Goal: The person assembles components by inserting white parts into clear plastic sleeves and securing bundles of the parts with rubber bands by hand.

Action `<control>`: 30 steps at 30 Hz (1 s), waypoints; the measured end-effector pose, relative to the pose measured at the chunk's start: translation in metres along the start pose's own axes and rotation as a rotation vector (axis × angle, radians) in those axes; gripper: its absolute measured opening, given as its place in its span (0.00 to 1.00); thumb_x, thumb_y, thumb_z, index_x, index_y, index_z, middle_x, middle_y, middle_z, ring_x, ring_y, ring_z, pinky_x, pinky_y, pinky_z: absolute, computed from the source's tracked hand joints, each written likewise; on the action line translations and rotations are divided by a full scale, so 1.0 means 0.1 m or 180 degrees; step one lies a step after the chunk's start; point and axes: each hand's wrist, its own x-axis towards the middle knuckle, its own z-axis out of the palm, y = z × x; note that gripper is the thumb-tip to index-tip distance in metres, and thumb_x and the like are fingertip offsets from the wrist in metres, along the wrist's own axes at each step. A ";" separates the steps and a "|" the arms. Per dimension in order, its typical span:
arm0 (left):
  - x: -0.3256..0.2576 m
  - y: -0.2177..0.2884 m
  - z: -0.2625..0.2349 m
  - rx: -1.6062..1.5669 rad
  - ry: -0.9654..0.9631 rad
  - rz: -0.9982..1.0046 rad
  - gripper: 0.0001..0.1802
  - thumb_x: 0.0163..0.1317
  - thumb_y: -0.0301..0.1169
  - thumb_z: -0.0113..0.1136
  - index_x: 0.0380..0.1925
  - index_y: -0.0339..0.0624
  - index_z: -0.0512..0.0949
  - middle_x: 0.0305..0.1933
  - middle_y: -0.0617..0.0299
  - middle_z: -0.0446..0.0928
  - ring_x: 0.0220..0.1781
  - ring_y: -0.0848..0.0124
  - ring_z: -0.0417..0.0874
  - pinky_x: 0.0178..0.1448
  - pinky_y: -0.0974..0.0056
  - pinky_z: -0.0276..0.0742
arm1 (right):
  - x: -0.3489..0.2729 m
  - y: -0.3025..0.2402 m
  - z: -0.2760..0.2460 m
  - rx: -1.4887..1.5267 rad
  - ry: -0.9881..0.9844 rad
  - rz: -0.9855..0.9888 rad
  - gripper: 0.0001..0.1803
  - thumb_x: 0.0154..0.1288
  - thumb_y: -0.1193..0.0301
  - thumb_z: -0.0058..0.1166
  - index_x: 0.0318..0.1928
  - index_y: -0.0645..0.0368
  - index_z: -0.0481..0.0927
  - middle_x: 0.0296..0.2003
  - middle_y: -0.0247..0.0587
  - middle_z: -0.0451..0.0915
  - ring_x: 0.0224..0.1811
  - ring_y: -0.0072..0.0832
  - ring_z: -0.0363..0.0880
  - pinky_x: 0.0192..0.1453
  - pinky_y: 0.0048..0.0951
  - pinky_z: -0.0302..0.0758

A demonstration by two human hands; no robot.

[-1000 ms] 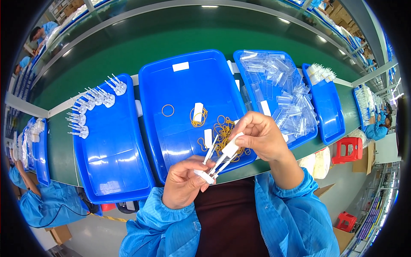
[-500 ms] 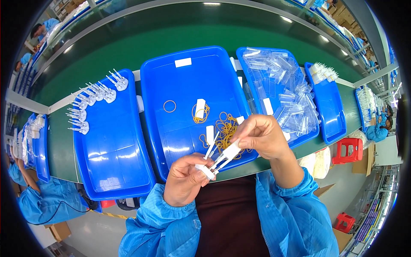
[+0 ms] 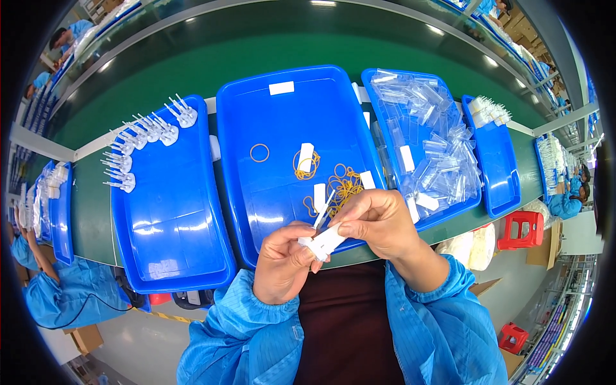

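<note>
In front of my chest, my left hand (image 3: 280,264) grips a white plastic pronged piece (image 3: 307,243) by its base. One thin white prong (image 3: 326,209) points up beside the fingers. My right hand (image 3: 383,223) pinches a small white block (image 3: 330,238), which sits over the other prongs and hides them, close against the base. Beyond my hands lies a blue tray (image 3: 269,119) with a heap of tan rubber bands (image 3: 344,182). A few white slips lie around the heap, one with bands looped round it (image 3: 306,158).
On the left, a blue tray (image 3: 173,218) has white pronged pieces (image 3: 131,136) along its edge. To the right stand a tray of clear plastic sleeves (image 3: 443,157) and a narrow blue tray (image 3: 500,170) with white parts. A red stool (image 3: 521,230) is at right. A co-worker sits at far left.
My right hand has moved the white block down and left, over the prongs and close to the base. Earlier, prongs showed between block and base. My left hand keeps its grip.
</note>
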 end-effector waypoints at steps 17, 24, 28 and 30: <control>-0.22 0.27 -0.09 0.1917 0.0883 0.1326 0.17 0.53 0.23 0.62 0.43 0.36 0.70 0.36 0.56 0.72 0.30 0.66 0.78 0.30 0.70 0.73 | 0.75 -0.34 -0.08 -0.5649 -0.2534 -0.1763 0.07 0.50 0.73 0.53 0.32 0.56 0.79 0.33 0.37 0.78 0.39 0.31 0.78 0.43 0.32 0.71; -0.24 0.25 -0.07 0.1867 0.0695 0.1186 0.15 0.55 0.23 0.60 0.42 0.36 0.69 0.38 0.56 0.72 0.34 0.63 0.80 0.31 0.69 0.75 | 0.92 -0.15 -0.08 -0.5824 -0.2907 -0.1150 0.09 0.49 0.73 0.55 0.33 0.56 0.80 0.34 0.40 0.79 0.41 0.35 0.77 0.46 0.35 0.74; -0.25 0.25 -0.03 0.1912 0.0606 0.0916 0.14 0.55 0.23 0.60 0.40 0.36 0.69 0.39 0.54 0.74 0.38 0.60 0.81 0.35 0.66 0.78 | 0.88 -0.22 -0.13 -0.5519 -0.2572 -0.1397 0.10 0.46 0.74 0.59 0.33 0.57 0.78 0.34 0.41 0.76 0.39 0.35 0.77 0.41 0.35 0.75; -0.24 0.25 -0.04 0.1919 0.0598 0.0880 0.13 0.55 0.22 0.60 0.39 0.36 0.69 0.38 0.54 0.74 0.40 0.59 0.82 0.37 0.63 0.80 | 0.84 -0.31 -0.13 -0.5556 -0.2391 -0.1383 0.12 0.45 0.74 0.60 0.34 0.57 0.77 0.33 0.40 0.75 0.38 0.35 0.77 0.39 0.35 0.74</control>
